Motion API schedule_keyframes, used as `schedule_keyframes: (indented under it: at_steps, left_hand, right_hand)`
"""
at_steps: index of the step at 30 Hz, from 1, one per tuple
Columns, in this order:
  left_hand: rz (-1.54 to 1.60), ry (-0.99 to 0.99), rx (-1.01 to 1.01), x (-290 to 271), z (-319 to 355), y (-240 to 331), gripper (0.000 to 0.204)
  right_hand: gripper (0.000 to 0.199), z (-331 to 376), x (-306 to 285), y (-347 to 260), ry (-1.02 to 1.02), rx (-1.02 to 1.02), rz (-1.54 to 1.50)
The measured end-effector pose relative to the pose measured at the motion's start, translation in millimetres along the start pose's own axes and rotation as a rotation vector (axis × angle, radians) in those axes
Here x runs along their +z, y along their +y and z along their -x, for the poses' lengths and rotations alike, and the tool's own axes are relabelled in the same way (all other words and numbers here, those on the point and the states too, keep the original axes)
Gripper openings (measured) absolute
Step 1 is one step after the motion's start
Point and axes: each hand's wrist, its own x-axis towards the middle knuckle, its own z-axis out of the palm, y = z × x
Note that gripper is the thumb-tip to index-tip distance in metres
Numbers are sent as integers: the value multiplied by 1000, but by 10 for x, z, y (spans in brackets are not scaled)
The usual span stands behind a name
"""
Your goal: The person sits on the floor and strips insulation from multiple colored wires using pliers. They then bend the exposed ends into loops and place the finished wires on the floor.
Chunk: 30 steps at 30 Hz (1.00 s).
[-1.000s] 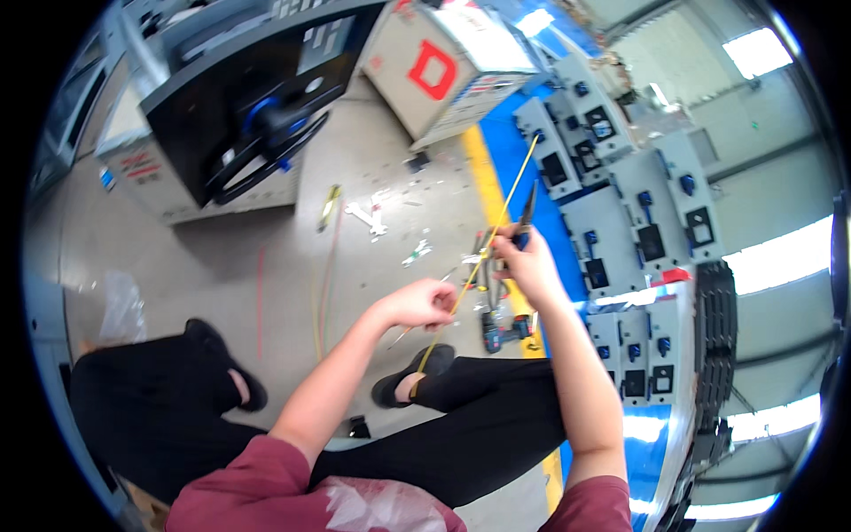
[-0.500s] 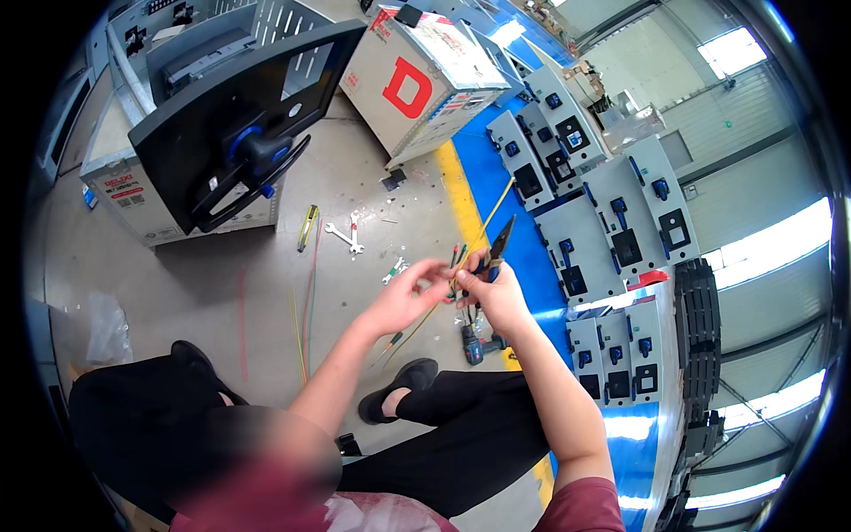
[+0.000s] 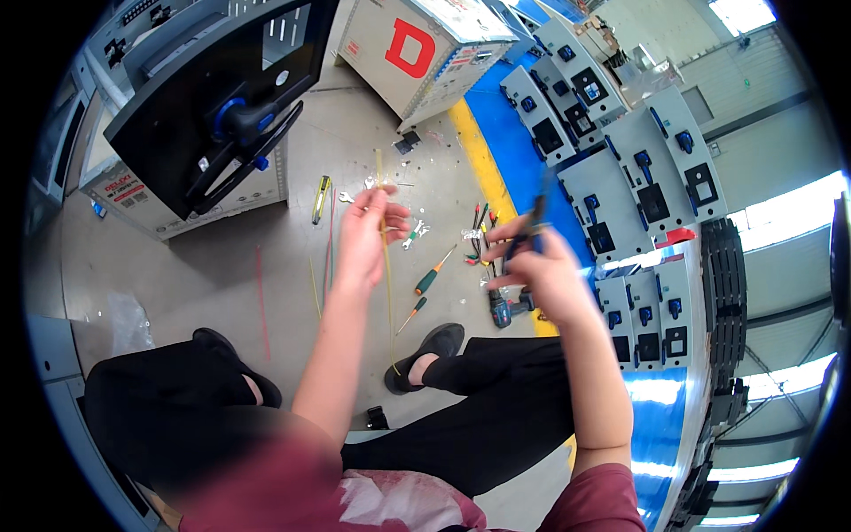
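From my remote seat I see a thin yellow wire (image 3: 387, 275) upright over the middle of the floor (image 3: 204, 266). It runs up through the left grip (image 3: 362, 238), a bare hand pinching it between thumb and fingers, with a short end above; its lower part drops toward the black right shoe (image 3: 436, 348).

Well apart on my right, the right grip (image 3: 551, 273) holds dark pliers (image 3: 536, 213), nose pointing up and away, some fingers spread. Motion blurs them, so I cannot tell how far the pliers' jaws stand apart.

On the floor between my hands lie a large green screwdriver (image 3: 427, 282) and, nearer me, a small one (image 3: 417, 305). Below the right grip is a drill (image 3: 503, 312), near a yellow floor stripe (image 3: 479, 160).

Left of the left grip I find a yellow knife (image 3: 320, 202) and, farther left, a pink wire (image 3: 262, 306).

Beyond, at upper left, a black panel (image 3: 164, 146) tilts before a pale box. To my right, grey panels (image 3: 669, 161) with black and blue fittings stand in rows.
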Motion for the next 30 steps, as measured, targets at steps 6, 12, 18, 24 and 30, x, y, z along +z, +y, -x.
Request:
schedule_keyframes:
  at_steps: [6,12,18,24,30]
  left_hand:
    - [178,-47,64,-281,-147,99,27]
    - [113,89,34,-549,-80,135,26]
    - [-150,-21,-72,-321,65,112,27]
    - [-490,-178,-8,4,413,42,31]
    - [-782,-272,183,147,843,106,23]
  right_hand:
    - [31,984,-964,-105,265,-508,-453]
    - [26,1500,-1799,2664,816,-227,-627]
    - [31,1875,-13,5819,858,783,-149]
    - [38,1655,1378,6325,502,747,527]
    - [59,1607,1110,5931,801,713,544]
